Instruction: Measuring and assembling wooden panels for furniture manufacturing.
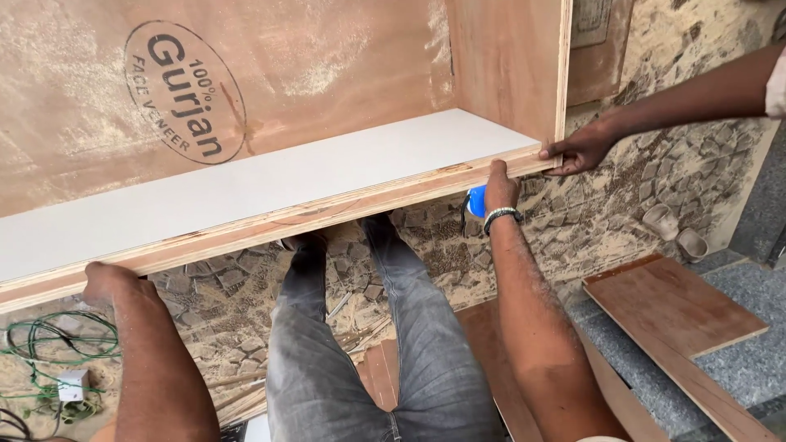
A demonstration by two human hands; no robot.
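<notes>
Gripping the white-topped plywood panel (246,192) edge, both hands' fingers (498,173) curl around it.

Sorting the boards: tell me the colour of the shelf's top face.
White, a plain smooth face on the shelf above its bare wood edge; the head view shows it best.

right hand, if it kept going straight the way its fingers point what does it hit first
The right hand points up and away, already touching the plywood edge of the white-faced shelf. That edge blocks it at once; the co-worker's hand sits off to the side.
</notes>
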